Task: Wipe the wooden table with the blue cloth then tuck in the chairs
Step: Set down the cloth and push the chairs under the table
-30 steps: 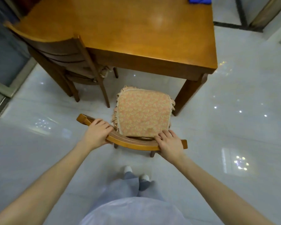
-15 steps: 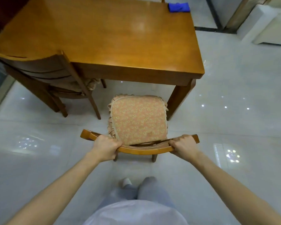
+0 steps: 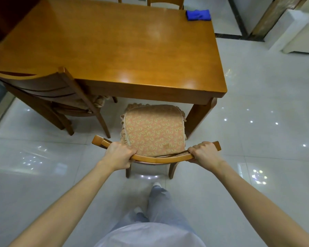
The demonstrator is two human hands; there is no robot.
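At the wooden table's [image 3: 114, 50] near left corner, a slatted chair [image 3: 43, 86] stands close against it. Your left hand [image 3: 119, 155] curls round the curved back rail of the cushioned chair [image 3: 157, 159] at the table's near edge. Your right hand [image 3: 204, 154] grips the same rail near its other end (the patterned seat cushion [image 3: 153, 131] sits right at that edge). The glossy tabletop carries the blue cloth [image 3: 198, 15], bunched at its far right corner. Right of the table, pale polished floor tiles [image 3: 266, 122] mirror small lights, with a white cabinet [image 3: 296, 32] beyond.

Glossy varnished wood table [image 3: 114, 50]; smooth wood chair rail [image 3: 161, 159] under fingers [image 3: 200, 148]; patterned cloth cushion [image 3: 153, 131]; shiny tile floor [image 3: 257, 139].
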